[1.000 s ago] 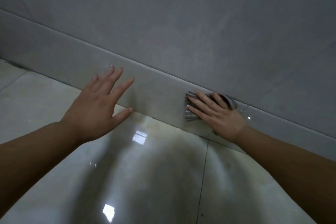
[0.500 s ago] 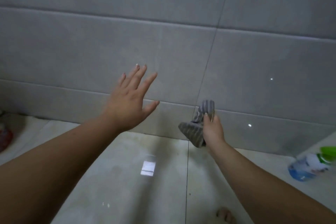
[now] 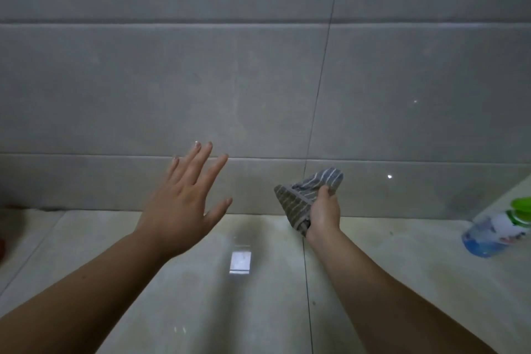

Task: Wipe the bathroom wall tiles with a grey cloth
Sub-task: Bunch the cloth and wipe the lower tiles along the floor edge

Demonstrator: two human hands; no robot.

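Note:
Large grey wall tiles (image 3: 172,89) fill the upper part of the head view, with a low skirting row at the floor. My right hand (image 3: 323,214) is shut on a bunched grey cloth (image 3: 304,195) with pale stripes, held in the air in front of the skirting tile, apart from the wall. My left hand (image 3: 186,198) hovers to the left of it, fingers spread, palm down, holding nothing.
A clear plastic bottle (image 3: 500,228) with a green cap and blue liquid lies on the glossy pale floor tiles (image 3: 241,296) at the right. Something red (image 3: 1,244) shows at the left edge.
My right hand lifted the cloth off the skirting tile and bunched it in a fist. The view pulled back and levelled, and the bottle came into sight. The left hand stays spread.

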